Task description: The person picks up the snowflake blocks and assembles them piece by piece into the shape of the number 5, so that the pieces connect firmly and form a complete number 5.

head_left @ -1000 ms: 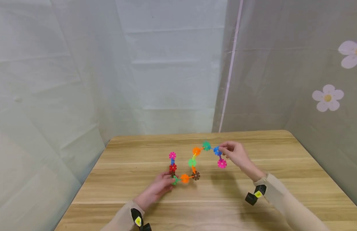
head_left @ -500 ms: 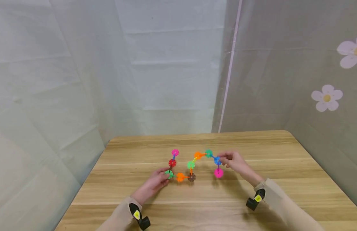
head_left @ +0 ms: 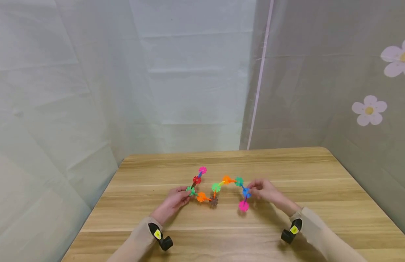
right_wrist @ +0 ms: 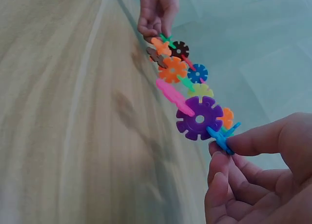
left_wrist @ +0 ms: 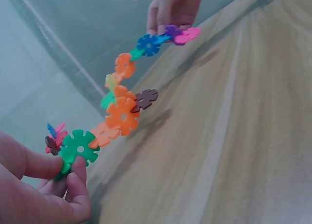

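Note:
A winding chain of slotted plastic snowflake discs (head_left: 201, 197), in many colours, hangs between my two hands, a little above the table. My left hand (head_left: 175, 201) pinches a green disc (left_wrist: 78, 148) at the chain's left bend between thumb and fingers. From there a short branch runs up past a red disc (head_left: 197, 180) to a pink one (head_left: 203, 170). At the right, my right hand (head_left: 267, 192) pinches a blue disc (head_left: 246, 193) near the other end. Below that blue disc, a purple disc (right_wrist: 200, 119) links to a pink end disc (head_left: 243, 206).
The wood-grain table (head_left: 215, 240) carries the chain's shadow. Behind it hangs a pale cloth curtain (head_left: 195, 91), with a grey flower-printed one (head_left: 297, 91) to the right. Each wrist wears a small black camera (head_left: 291, 233).
Both hands still hold the chain. The right hand has come down nearer the table with its end, while the left hand has moved slightly left and away; the left branch now leans right.

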Action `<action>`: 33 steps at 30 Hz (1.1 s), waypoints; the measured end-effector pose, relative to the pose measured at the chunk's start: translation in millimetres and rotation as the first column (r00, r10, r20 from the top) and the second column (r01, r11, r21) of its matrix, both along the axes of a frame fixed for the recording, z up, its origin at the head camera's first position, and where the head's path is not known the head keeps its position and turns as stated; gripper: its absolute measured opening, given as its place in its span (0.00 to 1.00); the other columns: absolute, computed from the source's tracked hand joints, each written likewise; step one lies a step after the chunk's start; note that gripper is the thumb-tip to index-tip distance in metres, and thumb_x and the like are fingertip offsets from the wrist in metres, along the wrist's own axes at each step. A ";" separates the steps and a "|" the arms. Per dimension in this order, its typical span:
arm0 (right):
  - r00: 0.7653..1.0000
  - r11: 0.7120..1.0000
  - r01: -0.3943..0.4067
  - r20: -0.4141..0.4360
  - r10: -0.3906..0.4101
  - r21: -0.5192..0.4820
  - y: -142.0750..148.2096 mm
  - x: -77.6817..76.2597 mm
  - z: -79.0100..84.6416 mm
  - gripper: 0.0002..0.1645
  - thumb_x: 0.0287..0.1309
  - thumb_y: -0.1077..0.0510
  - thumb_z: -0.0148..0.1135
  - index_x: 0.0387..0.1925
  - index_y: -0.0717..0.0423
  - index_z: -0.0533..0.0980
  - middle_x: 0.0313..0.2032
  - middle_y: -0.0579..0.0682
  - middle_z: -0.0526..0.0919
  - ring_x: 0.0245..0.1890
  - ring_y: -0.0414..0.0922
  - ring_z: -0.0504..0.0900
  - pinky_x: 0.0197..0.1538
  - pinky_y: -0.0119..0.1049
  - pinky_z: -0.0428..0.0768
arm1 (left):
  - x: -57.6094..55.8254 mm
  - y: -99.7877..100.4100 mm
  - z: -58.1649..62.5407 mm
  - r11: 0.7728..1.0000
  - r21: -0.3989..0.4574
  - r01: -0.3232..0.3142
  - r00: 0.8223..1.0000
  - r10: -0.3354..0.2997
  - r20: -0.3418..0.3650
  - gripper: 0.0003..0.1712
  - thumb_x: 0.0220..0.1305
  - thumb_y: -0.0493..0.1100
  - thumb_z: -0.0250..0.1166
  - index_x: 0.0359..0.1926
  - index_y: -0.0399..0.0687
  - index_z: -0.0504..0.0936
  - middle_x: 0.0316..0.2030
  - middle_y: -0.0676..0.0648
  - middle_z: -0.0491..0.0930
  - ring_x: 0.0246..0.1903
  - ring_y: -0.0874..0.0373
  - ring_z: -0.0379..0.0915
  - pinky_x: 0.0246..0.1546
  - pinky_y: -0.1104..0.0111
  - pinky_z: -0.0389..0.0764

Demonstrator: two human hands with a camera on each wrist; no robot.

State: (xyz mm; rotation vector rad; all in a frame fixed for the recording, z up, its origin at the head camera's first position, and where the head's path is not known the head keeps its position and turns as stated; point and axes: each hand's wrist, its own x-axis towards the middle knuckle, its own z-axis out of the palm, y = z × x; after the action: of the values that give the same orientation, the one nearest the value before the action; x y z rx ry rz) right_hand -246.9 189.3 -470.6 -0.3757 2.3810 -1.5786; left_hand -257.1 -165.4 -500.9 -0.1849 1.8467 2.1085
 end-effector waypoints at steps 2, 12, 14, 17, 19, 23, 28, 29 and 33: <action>1.000 1.000 -0.013 0.015 0.013 0.004 0.2 1.7 -2.6 0.14 0.60 0.64 0.58 0.43 0.73 0.76 0.30 0.51 0.81 0.25 0.38 0.73 0.28 0.29 0.75 | -3.3 0.0 0.0 1.000 0.000 -0.006 1.000 0.006 0.009 0.22 0.68 0.30 0.54 0.59 0.20 0.65 0.30 0.53 0.81 0.32 0.66 0.75 0.35 0.77 0.75; 0.998 0.997 -0.021 0.061 0.016 0.068 -1.0 9.0 -11.5 0.12 0.59 0.61 0.61 0.40 0.69 0.78 0.26 0.49 0.80 0.24 0.39 0.73 0.26 0.28 0.72 | -22.4 -3.4 -10.0 0.998 0.032 0.053 0.998 -0.052 -0.035 0.25 0.67 0.36 0.59 0.59 0.21 0.68 0.29 0.50 0.81 0.30 0.64 0.77 0.32 0.78 0.75; 0.997 0.997 -0.023 0.071 0.018 0.079 -1.2 10.9 -11.9 0.12 0.58 0.60 0.62 0.39 0.68 0.78 0.24 0.50 0.80 0.23 0.39 0.72 0.25 0.27 0.71 | -24.3 -2.2 -9.6 0.999 0.021 0.050 0.998 -0.049 -0.046 0.25 0.66 0.37 0.62 0.57 0.22 0.71 0.30 0.49 0.81 0.30 0.64 0.78 0.32 0.78 0.76; 0.996 0.996 -0.048 0.074 0.042 0.080 -1.6 14.7 -11.4 0.12 0.58 0.60 0.62 0.38 0.68 0.79 0.23 0.52 0.82 0.22 0.39 0.75 0.24 0.28 0.70 | -28.3 1.7 -8.4 0.999 -0.031 0.024 0.999 -0.025 -0.039 0.24 0.67 0.37 0.61 0.58 0.23 0.71 0.31 0.48 0.82 0.30 0.64 0.78 0.31 0.78 0.77; 0.995 0.995 -0.069 0.074 0.064 0.078 -1.6 17.2 -11.7 0.11 0.58 0.61 0.62 0.37 0.68 0.79 0.22 0.52 0.82 0.22 0.40 0.77 0.24 0.28 0.71 | -25.9 8.3 0.7 0.995 -0.103 -0.014 1.000 0.013 -0.011 0.25 0.68 0.34 0.58 0.61 0.22 0.68 0.32 0.48 0.82 0.31 0.65 0.78 0.31 0.79 0.76; 0.991 0.993 -0.105 0.088 0.100 0.056 -1.9 22.4 -12.8 0.10 0.58 0.63 0.60 0.37 0.69 0.79 0.23 0.53 0.84 0.22 0.41 0.80 0.23 0.28 0.72 | -30.9 13.3 0.3 0.991 -0.129 -0.028 1.000 0.028 -0.002 0.25 0.69 0.33 0.56 0.63 0.22 0.66 0.32 0.48 0.83 0.31 0.65 0.79 0.30 0.79 0.76; 0.985 0.989 -0.140 0.111 0.134 0.048 -3.2 28.5 -15.1 0.09 0.59 0.63 0.60 0.35 0.69 0.78 0.25 0.55 0.85 0.22 0.41 0.82 0.24 0.27 0.72 | -35.6 17.2 -1.5 0.991 -0.126 -0.033 0.999 0.033 -0.002 0.24 0.69 0.32 0.55 0.62 0.21 0.67 0.31 0.48 0.83 0.30 0.64 0.80 0.30 0.78 0.77; 0.983 0.988 -0.144 0.117 0.138 0.047 -3.7 29.9 -15.2 0.09 0.59 0.63 0.60 0.35 0.69 0.78 0.25 0.56 0.85 0.22 0.42 0.82 0.24 0.27 0.72 | -36.5 18.0 -2.1 0.991 -0.129 -0.034 0.999 0.034 -0.001 0.23 0.69 0.32 0.55 0.61 0.21 0.67 0.31 0.48 0.83 0.30 0.64 0.80 0.31 0.78 0.77; 0.976 0.984 -0.173 0.142 0.166 0.039 -7.3 35.6 -16.1 0.08 0.60 0.64 0.59 0.34 0.68 0.79 0.26 0.58 0.86 0.22 0.42 0.83 0.24 0.27 0.72 | -41.0 21.3 -4.8 0.989 -0.145 -0.032 0.999 0.031 -0.012 0.22 0.69 0.31 0.55 0.61 0.22 0.69 0.30 0.48 0.83 0.30 0.64 0.80 0.30 0.78 0.77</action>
State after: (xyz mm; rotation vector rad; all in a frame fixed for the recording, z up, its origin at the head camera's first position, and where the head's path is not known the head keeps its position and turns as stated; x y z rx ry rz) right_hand -211.3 182.1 -486.7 -0.4315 2.2172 -1.4175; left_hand -298.2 -144.1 -505.7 -0.2404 2.0159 1.9988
